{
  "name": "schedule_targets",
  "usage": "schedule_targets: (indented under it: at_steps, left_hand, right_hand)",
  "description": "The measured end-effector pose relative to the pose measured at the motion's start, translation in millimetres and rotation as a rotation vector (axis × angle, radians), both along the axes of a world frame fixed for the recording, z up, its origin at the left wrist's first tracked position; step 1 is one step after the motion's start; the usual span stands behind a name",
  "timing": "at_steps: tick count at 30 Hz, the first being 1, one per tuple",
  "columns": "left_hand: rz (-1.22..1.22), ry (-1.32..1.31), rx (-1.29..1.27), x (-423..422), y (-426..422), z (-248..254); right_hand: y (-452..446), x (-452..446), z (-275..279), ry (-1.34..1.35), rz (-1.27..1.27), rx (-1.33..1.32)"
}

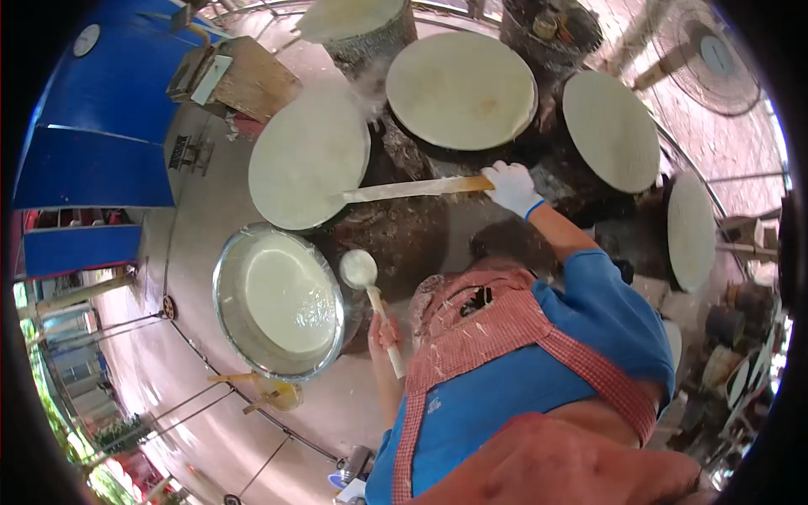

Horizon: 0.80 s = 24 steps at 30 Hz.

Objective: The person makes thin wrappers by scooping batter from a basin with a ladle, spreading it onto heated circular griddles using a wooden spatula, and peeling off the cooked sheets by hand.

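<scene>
Head view: right hand [511, 187] (gloved) closed round the yellow end of a flat stick [412, 188]; the stick's far tip overlaps the right edge of the left round top [307, 160]. Left hand [385, 331] (bare) wrapped about the handle of a ladle [359, 269], its bowl outside the basin [229, 290], just beside the rim. Progress, as judged: plenty of white liquid [288, 295] remains unused; the left round top appears wholly white, as does the middle one [461, 91]. Whether either layer is finished cannot be told.
</scene>
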<state>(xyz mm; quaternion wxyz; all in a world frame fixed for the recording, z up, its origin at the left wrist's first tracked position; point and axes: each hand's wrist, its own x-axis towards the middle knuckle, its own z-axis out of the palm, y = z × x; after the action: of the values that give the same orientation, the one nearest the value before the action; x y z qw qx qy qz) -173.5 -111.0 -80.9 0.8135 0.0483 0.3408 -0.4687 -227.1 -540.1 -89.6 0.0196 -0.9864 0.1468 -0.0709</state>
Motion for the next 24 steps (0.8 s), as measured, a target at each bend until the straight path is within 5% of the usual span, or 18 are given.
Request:
schedule_targets:
  at_steps: [3,5,10,12,16,24]
  left_hand:
    - [-0.012,-0.016,0.283,-26,-28,4]
    - [0.111,0.111,-0.096,-36,-40,6]
    - [0.149,0.102,-0.155,-41,-55,24]
    - [0.174,0.130,-0.182,-42,-49,31]
    - [0.162,0.122,-0.233,-29,-48,18]
    - [0.163,0.076,-0.109,-27,-24,-1]
  right_hand:
    - [-56,19,5,0.018,0.064,0.000]
    - [-77,38,8,0.050,0.114,0.041]
    - [-118,73,11,0.209,0.387,0.009]
    - [-115,69,9,0.080,0.439,0.048]
    - [-139,94,28,0.130,0.369,0.032]
    - [-278,155,146,-0.402,-0.222,-0.073]
